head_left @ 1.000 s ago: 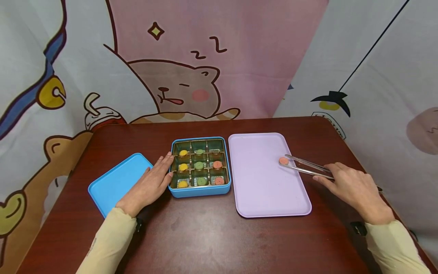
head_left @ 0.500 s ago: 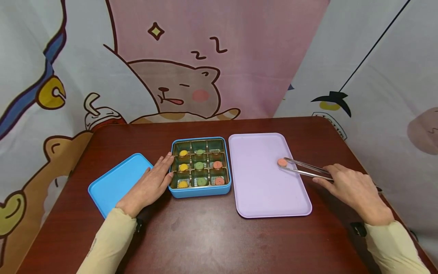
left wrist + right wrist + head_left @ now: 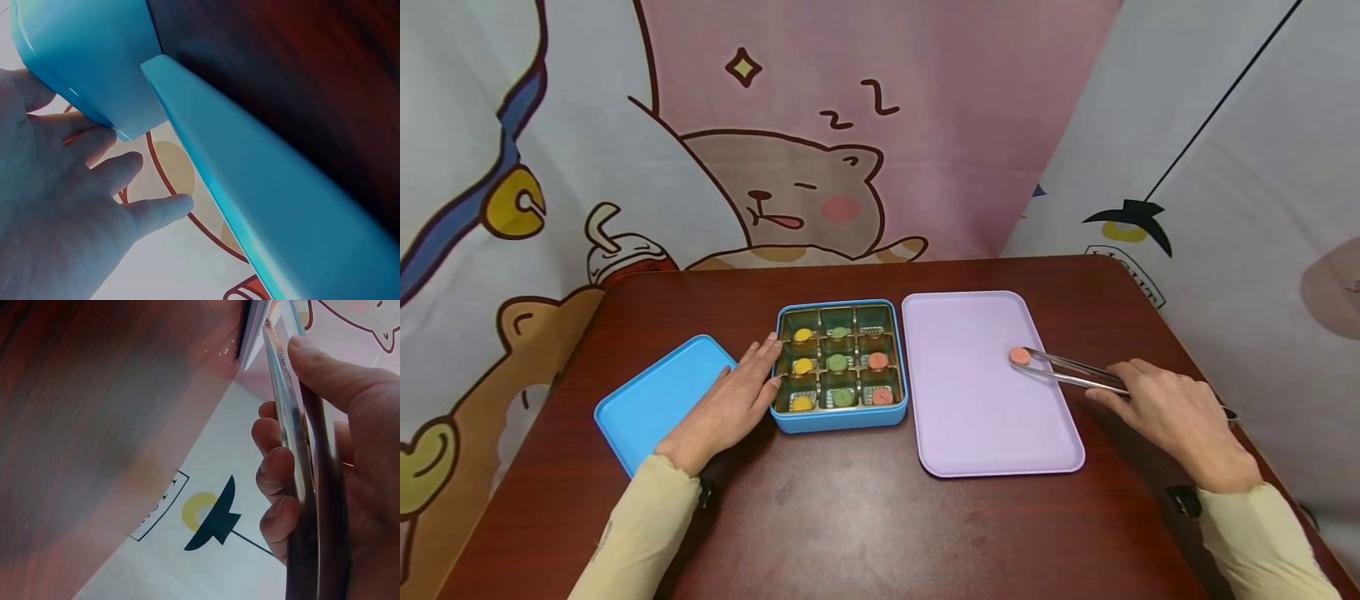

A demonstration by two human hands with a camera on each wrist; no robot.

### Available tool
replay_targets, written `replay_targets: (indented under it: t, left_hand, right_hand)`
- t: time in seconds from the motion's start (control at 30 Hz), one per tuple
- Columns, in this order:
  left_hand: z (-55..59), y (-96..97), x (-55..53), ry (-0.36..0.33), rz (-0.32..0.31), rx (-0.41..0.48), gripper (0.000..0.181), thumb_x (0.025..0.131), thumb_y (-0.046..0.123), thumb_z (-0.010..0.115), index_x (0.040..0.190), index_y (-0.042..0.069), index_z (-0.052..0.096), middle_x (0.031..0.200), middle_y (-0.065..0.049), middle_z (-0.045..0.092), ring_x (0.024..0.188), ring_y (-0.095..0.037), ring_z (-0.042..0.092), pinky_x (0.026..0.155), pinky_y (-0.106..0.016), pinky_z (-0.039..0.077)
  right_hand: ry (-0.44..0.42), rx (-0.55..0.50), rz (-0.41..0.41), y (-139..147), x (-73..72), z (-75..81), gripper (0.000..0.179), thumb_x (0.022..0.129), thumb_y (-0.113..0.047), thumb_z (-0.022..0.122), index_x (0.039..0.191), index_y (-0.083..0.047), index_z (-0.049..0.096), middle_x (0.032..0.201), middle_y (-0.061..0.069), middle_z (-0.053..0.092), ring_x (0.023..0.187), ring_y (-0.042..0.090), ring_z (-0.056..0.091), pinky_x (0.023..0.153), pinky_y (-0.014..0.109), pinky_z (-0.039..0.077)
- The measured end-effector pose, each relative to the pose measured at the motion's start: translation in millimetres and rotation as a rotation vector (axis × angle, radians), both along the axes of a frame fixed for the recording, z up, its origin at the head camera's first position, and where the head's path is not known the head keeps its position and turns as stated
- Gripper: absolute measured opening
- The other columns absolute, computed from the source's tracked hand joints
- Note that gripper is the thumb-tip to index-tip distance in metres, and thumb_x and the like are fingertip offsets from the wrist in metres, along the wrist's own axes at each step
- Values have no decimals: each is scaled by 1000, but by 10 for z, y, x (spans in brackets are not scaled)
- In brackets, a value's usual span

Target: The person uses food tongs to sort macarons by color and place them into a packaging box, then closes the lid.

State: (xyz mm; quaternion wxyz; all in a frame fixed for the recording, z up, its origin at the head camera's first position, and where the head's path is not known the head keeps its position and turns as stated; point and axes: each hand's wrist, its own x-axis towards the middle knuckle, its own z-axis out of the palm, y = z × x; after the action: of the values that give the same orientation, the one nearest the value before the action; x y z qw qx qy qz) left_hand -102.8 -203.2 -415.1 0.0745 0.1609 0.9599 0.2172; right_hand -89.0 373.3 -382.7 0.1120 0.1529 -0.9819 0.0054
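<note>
My right hand (image 3: pixel 1176 412) holds metal tongs (image 3: pixel 1067 379), thumb on one arm and fingers curled round the other in the right wrist view. At the tongs' tips, over the lilac tray (image 3: pixel 977 425), is a small round pink piece (image 3: pixel 1019 356) with the tips on either side of it. My left hand (image 3: pixel 730 400) lies with straight fingers against the left side of a blue box (image 3: pixel 842 422). Gold compartments inside the box hold yellow pieces (image 3: pixel 802 366) at left, green pieces (image 3: pixel 837 362) down the middle, and pink pieces (image 3: pixel 877 360) in the right column's middle and front.
A blue lid (image 3: pixel 662 392) lies aslant on the brown table (image 3: pixel 850 517), partly under the left forearm. The tray stands close beside the box's right side. Behind the table hangs a cartoon-printed cloth (image 3: pixel 955 125).
The tongs' tips and the pink piece between them have shifted slightly left over the tray. My left hand keeps its place at the box.
</note>
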Motion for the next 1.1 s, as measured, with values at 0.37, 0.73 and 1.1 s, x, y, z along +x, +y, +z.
replay_targets:
  t: [0.37, 0.73, 1.1]
  left_hand:
    - [-11, 0, 9, 1, -2, 5, 62, 113, 32, 41, 166, 8, 20, 173, -8, 12, 157, -38, 15, 117, -73, 17]
    - [-23, -3, -4, 11, -3, 4, 63, 113, 34, 41, 166, 8, 20, 173, -8, 11, 157, -38, 16, 116, -73, 17]
    - [-22, 0, -2, 8, 3, 4, 63, 112, 33, 42, 166, 8, 21, 173, -8, 13, 157, -38, 16, 116, -73, 17]
  right_hand:
    - [-33, 8, -19, -12, 4, 7, 42, 82, -38, 86, 100, -3, 72, 83, 10, 69, 55, 20, 55, 42, 43, 45]
    - [1, 5, 0, -17, 12, 37, 44, 79, -37, 89, 99, -2, 72, 79, 6, 67, 53, 16, 49, 40, 39, 40]
    - [50, -21, 37, -37, 9, 82, 40, 76, -31, 92, 96, -3, 71, 75, 3, 64, 52, 14, 48, 40, 37, 38]
